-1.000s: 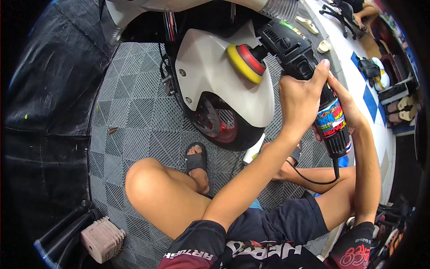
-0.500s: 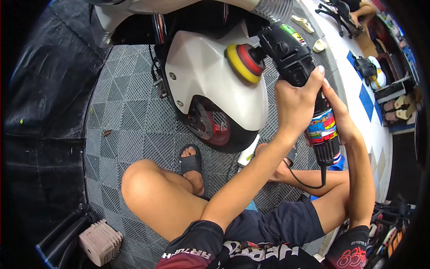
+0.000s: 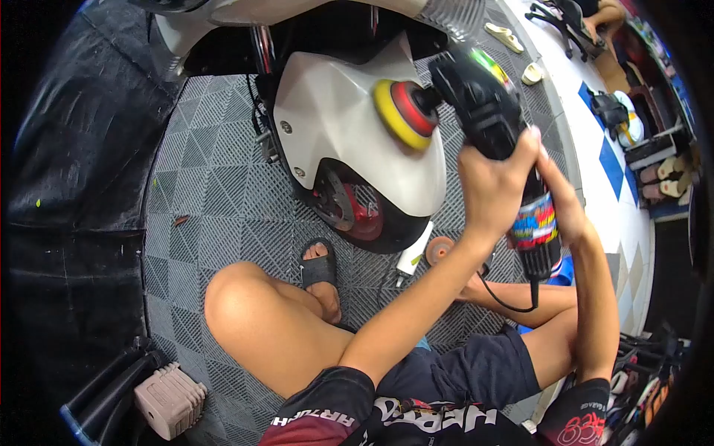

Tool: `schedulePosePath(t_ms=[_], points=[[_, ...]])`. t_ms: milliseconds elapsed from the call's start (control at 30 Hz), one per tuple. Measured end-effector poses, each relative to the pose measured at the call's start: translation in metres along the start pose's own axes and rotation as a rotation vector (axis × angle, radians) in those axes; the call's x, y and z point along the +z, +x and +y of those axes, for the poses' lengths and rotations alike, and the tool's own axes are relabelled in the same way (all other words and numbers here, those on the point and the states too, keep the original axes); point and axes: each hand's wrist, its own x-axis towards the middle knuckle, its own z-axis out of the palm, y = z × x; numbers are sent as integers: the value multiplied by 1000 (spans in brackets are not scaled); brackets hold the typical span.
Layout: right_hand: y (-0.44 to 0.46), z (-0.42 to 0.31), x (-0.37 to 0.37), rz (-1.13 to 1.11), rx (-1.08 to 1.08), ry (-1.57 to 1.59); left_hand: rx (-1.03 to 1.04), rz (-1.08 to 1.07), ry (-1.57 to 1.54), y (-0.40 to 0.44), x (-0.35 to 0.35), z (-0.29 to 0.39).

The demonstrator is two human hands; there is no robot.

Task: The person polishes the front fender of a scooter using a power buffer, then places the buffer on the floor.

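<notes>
My left hand (image 3: 497,182) is wrapped round the black body of a polisher (image 3: 487,111), just behind its head. My right hand (image 3: 561,204) grips the handle lower down, over its colourful stickers. A yellow and red foam pad (image 3: 405,115) on the polisher lies against the right side of a white motorcycle front fender (image 3: 335,104). Below the fender shows the front wheel (image 3: 379,230) with a red hub and a brake disc. The polisher's cord (image 3: 509,306) hangs from the handle's end.
A white tube (image 3: 414,253) and an orange round pad (image 3: 440,251) lie on the grey tile floor (image 3: 201,186). A pinkish ribbed block (image 3: 171,401) stands at lower left, near a black cover (image 3: 74,186). Sandals (image 3: 504,37) and another person's legs (image 3: 606,18) are at upper right.
The polisher and both hands have shifted slightly downward, with the pad sliding a little down the fender. The orange pad on the floor now shows more fully beside my left forearm.
</notes>
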Motion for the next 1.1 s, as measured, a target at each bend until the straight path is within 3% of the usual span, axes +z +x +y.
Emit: schedulePosePath(t_ms=[67,100,167,267,333,367,500,567,633,700,800,867,967,1100], points=[[-9,19,-19,-73,-100,-223,-23,-19,-60,-17,-7,-9],[-15,26,-32,-214,-137,-386,23,-44,-76,-27,-14,-16],[-29,53,-37,-200,-259,-480,-46,-131,-39,-51,-30,-26],[-46,85,-48,-167,-264,-623,52,-87,-9,-89,-48,-73],[-52,110,-61,-38,-500,-877,55,-131,-61,-102,-56,-91],[-56,106,-60,-117,-428,-804,-83,-124,-186,-109,-58,-92],[-57,71,-10,-178,-234,-477,-12,-214,-153,-70,-69,-42],[-58,61,-7,-223,-93,-353,-158,-291,-329,-55,-75,-25],[-46,54,-19,-385,154,-84,-161,-249,-473,-57,-72,-14],[-38,37,-21,-439,235,-218,-110,-276,-542,-61,-75,-18],[-31,8,-10,-534,54,-649,93,-395,-525,-75,-81,-55],[-38,-25,21,-634,-39,-886,201,-279,-552,-78,-74,-48],[-55,-55,51,-558,63,-1073,-35,-292,-805,-88,-73,-19],[-65,-84,90,-476,151,-1069,60,-337,-960,-78,-66,-12]])
